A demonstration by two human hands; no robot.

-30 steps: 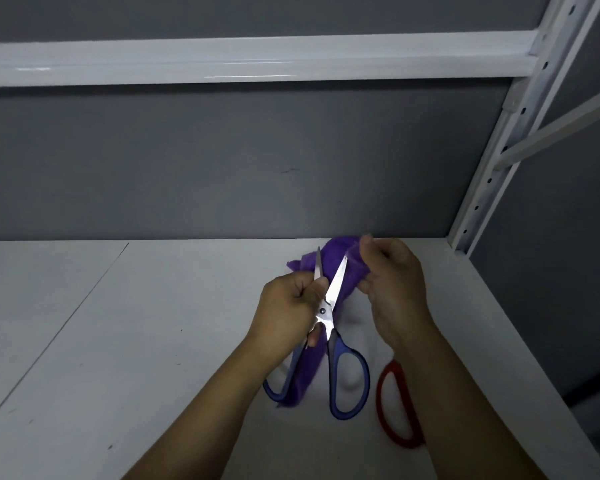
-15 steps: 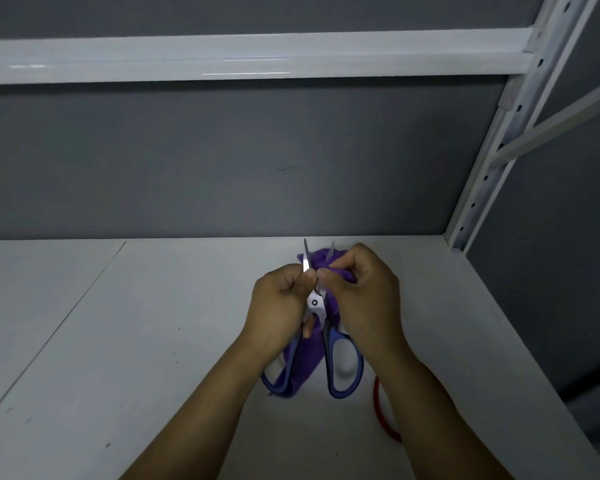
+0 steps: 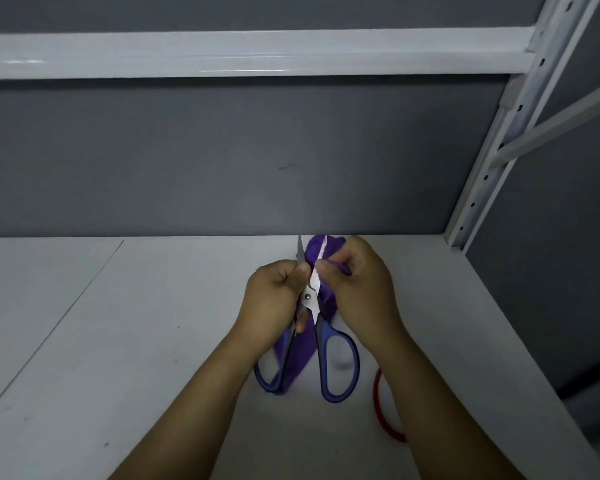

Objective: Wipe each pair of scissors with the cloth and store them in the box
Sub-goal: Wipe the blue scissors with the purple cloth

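Your left hand (image 3: 274, 299), frame centre: fingers curling round one blade of blue scissors (image 3: 307, 297), blades standing parted. Your right hand (image 3: 359, 289): fingers pinching purple cloth (image 3: 337, 244) on other blade. Red handle (image 3: 381, 412) lying on shelf (image 3: 118, 341), lower right, partly hidden behind your right arm.

Both forearms enter from below and converge. Left hand (image 3: 274, 299), fingers curled, grips the scissors (image 3: 307, 297) near the pivot. Right hand (image 3: 361, 289), knuckles up, pinches the cloth (image 3: 300, 358) around one blade.
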